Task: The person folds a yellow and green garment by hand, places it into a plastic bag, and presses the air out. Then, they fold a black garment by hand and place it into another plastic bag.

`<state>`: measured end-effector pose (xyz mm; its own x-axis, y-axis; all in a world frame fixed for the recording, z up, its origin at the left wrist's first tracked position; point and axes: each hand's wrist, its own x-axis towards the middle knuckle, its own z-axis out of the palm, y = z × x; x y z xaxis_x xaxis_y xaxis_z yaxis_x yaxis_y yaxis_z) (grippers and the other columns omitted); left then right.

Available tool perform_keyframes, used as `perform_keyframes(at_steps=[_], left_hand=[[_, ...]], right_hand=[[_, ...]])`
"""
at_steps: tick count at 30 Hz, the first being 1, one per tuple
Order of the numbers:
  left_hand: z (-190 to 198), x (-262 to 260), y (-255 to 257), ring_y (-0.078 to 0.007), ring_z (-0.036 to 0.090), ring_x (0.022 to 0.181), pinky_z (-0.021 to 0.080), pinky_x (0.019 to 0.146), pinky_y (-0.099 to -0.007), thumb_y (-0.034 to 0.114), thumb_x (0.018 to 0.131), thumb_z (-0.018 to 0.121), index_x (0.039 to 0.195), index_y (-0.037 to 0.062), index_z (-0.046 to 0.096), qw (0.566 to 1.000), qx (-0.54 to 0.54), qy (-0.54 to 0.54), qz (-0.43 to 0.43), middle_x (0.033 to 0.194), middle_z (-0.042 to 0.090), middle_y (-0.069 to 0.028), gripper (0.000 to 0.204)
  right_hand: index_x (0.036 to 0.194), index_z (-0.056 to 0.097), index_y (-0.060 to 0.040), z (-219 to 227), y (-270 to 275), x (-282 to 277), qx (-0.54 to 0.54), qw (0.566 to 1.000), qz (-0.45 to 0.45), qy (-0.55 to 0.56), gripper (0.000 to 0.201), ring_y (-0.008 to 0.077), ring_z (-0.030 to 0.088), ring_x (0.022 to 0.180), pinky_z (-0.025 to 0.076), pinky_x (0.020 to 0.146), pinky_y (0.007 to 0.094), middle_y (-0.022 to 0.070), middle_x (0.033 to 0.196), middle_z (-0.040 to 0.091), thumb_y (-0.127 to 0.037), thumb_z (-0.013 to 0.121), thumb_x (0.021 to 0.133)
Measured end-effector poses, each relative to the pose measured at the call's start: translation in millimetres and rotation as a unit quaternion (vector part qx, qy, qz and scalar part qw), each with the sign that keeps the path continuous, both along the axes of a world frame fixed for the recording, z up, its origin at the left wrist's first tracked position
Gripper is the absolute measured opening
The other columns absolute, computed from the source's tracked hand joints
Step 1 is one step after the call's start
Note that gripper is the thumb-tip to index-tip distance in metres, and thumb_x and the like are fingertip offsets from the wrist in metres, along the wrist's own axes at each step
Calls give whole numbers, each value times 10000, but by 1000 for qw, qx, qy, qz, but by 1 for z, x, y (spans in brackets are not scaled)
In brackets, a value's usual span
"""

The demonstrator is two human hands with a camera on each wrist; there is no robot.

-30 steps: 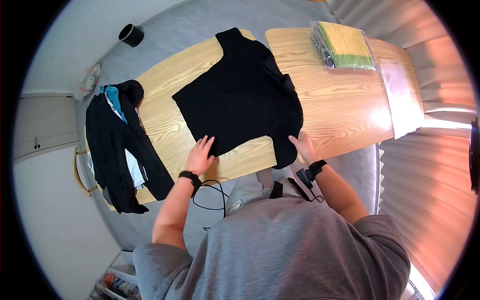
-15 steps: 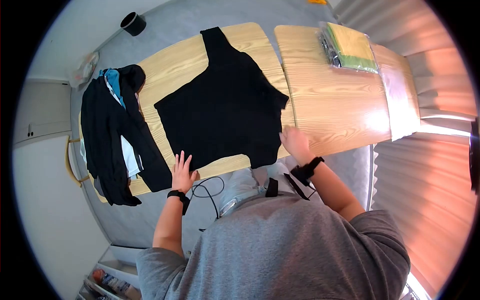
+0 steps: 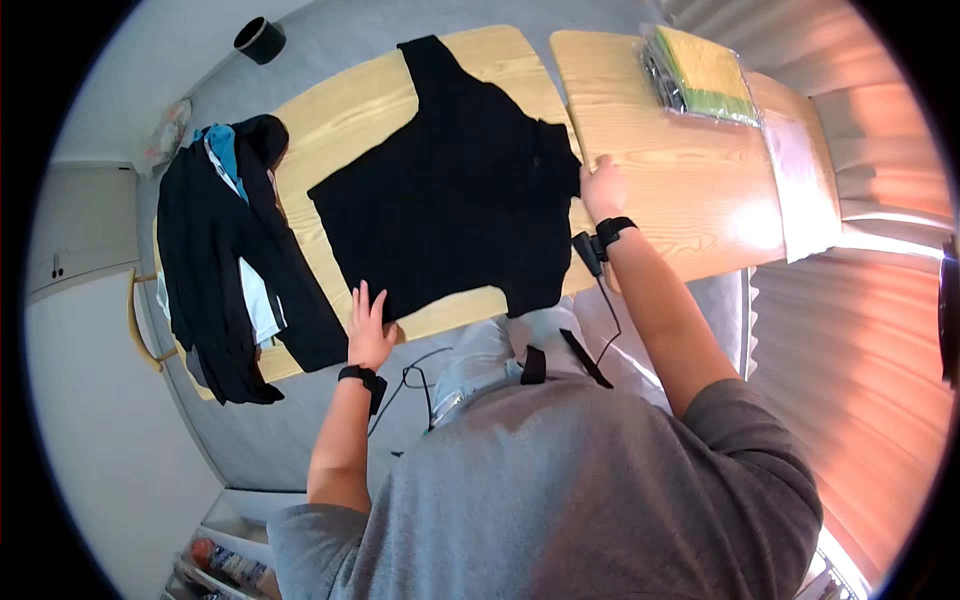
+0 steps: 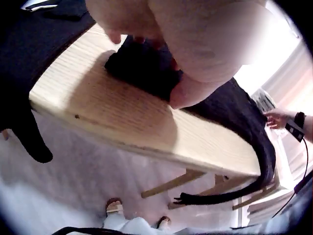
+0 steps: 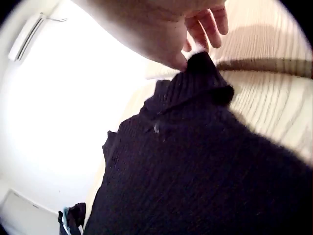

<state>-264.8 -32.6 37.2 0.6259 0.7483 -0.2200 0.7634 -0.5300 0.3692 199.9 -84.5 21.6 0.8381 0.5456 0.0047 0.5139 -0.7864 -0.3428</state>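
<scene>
A black knit sweater (image 3: 455,190) lies spread flat on the wooden table, its hem toward the left and its ribbed collar (image 5: 195,85) toward the right. My left hand (image 3: 369,327) rests on the near corner of the hem with its fingers extended. In the left wrist view, the thumb of that left hand (image 4: 195,54) lies at the fabric's edge. At the other end, my right hand (image 3: 604,188) pinches the tip of the collar between thumb and fingers, as the right wrist view shows. One sleeve hangs over the near table edge.
Dark clothes (image 3: 215,240) with white and teal pieces are heaped at the table's left end. Beyond a gap, a second tabletop (image 3: 680,200) carries a plastic-wrapped yellow and green package (image 3: 705,75). A black bin (image 3: 260,40) stands on the floor. Cables hang by the wrists.
The sweater has shifted left and lies flatter, with its collar drawn out. My left hand moved left along with the hem; my right hand went from the near sleeve up to the collar.
</scene>
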Motion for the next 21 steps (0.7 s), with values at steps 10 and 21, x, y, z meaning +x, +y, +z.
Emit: perform_keyframes(at_steps=[10, 21], left_hand=[[-19, -4, -15, -301, 519, 1027, 444, 855, -410, 16, 726, 586, 1055, 54, 553, 990, 132, 1, -40, 1093, 532, -109, 333], [3, -11, 7, -257, 557, 879, 435, 774, -393, 46, 701, 583, 921, 85, 571, 993, 116, -14, -28, 894, 578, -60, 225]], right_hand=[[1147, 602, 12, -46, -162, -98, -116, 808, 304, 492, 488, 282, 598, 1031, 447, 907, 389, 175, 1138, 630, -366, 629, 839], [1158, 564, 57, 57, -142, -92, 50, 767, 182, 613, 446, 166, 563, 1000, 430, 885, 296, 91, 1066, 628, -309, 579, 905]])
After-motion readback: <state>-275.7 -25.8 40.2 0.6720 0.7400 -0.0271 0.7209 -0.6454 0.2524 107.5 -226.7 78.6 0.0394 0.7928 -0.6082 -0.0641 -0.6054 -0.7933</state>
